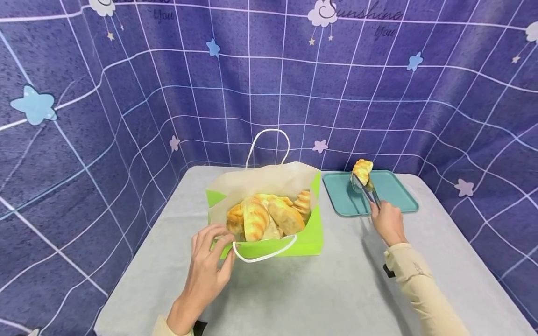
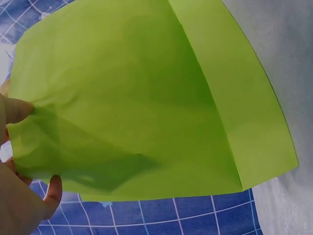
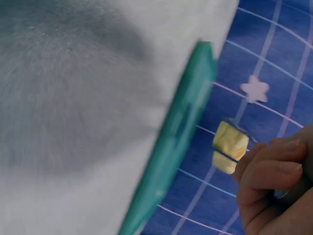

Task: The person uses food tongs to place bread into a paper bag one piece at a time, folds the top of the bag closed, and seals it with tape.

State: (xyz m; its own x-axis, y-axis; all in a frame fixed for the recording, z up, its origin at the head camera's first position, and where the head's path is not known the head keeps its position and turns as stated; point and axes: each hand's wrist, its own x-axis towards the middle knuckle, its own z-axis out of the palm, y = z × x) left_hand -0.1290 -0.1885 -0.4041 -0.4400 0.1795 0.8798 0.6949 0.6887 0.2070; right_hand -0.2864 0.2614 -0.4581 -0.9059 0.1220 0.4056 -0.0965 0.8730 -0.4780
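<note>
A green paper bag (image 1: 311, 240) with white handles stands on the table, its mouth toward me. Several golden bread pieces (image 1: 256, 219) lie inside it. At the bag's near left corner my left hand (image 1: 211, 256) grips the rim; in the left wrist view the thumb (image 2: 17, 110) presses on the green side. My right hand (image 1: 387, 224) holds a pair of tongs (image 1: 373, 196), which clasp one bread piece (image 1: 362, 170) above a teal tray (image 1: 399, 196). The right wrist view shows the curled fingers (image 3: 274, 171) with that bread beyond them, clear of the tray.
A grey-white cloth covers the table (image 1: 294, 294). Behind it and on both sides hangs a blue curtain (image 1: 269, 74) with a grid and stars. The bag's far white handle (image 1: 269, 130) stands up at the back.
</note>
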